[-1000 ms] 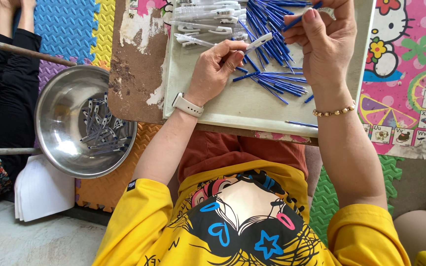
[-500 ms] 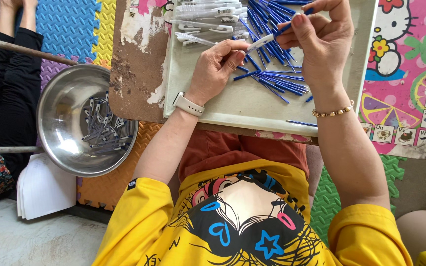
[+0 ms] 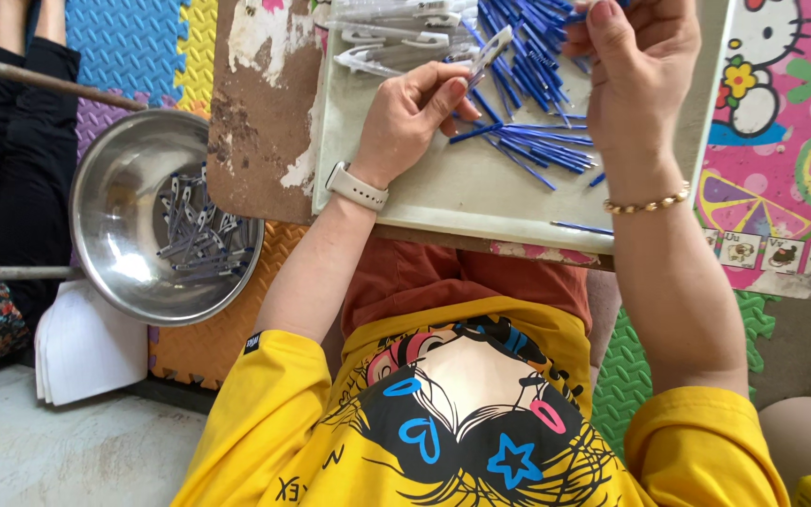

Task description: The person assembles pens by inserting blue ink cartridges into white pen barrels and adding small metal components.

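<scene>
While we look down at a pale tray (image 3: 481, 202) on a worn board (image 3: 255, 131), our left hand (image 3: 410, 117) pinches a clear pen barrel (image 3: 488, 52) and our right hand (image 3: 640, 66) grips a blue refill (image 3: 579, 14). Left sits a steel bowl (image 3: 114, 216) on coloured foam mats (image 3: 133, 47).

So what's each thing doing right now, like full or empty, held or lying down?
Left hand: holding a clear pen barrel.
Right hand: raised, pinching a blue refill.
Tray: covered in loose blue refills.
Metal bowl: partly filled with grey clips.
</scene>
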